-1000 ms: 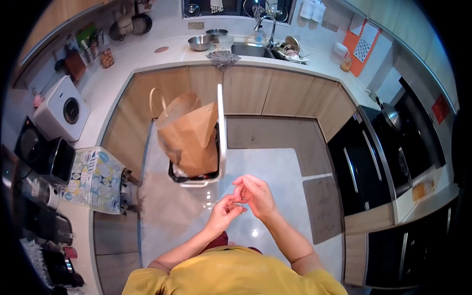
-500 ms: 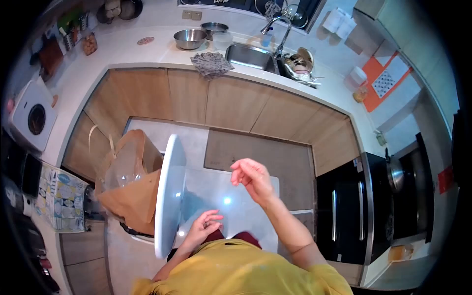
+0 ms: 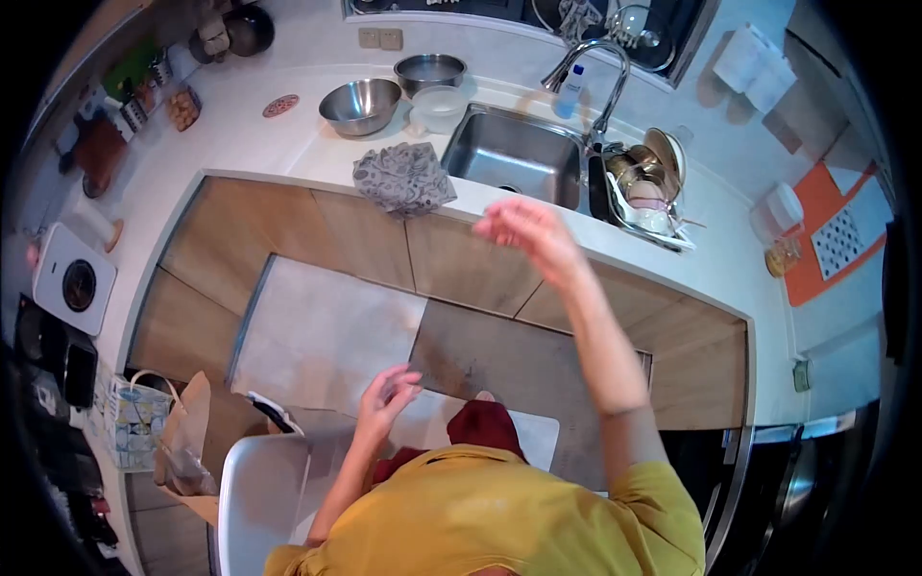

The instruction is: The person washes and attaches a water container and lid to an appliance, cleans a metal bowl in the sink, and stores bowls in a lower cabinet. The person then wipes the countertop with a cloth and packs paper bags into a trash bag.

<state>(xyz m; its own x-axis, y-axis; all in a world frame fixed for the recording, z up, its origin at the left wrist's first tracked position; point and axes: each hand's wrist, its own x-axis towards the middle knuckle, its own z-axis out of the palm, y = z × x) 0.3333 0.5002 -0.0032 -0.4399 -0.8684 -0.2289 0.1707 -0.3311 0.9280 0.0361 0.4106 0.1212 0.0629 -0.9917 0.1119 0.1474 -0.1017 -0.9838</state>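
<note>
My right hand (image 3: 533, 233) is raised over the cabinet fronts, just below the counter edge by the sink (image 3: 523, 144). Its fingers are curled together and slightly blurred, and no object shows in them. Lower down, my left hand (image 3: 386, 396) hovers in front of my body with its fingers apart, holding nothing. Near the right hand, a crumpled grey patterned cloth (image 3: 403, 180) hangs over the counter edge. Behind it stand a steel bowl (image 3: 360, 108), a second steel bowl (image 3: 429, 73) and a translucent plastic bowl (image 3: 440, 108).
A faucet (image 3: 615, 82) arches over the sink, with a dish rack (image 3: 645, 192) of dishes on its right. At my left are a white table or board (image 3: 259, 490) and a brown paper bag (image 3: 187, 446). A white appliance (image 3: 72, 278) sits on the left counter.
The view has moved forward to the counter, so sink and bowls look nearer. My right hand has come up toward the sink edge. The white board and paper bag have shifted down-left in view.
</note>
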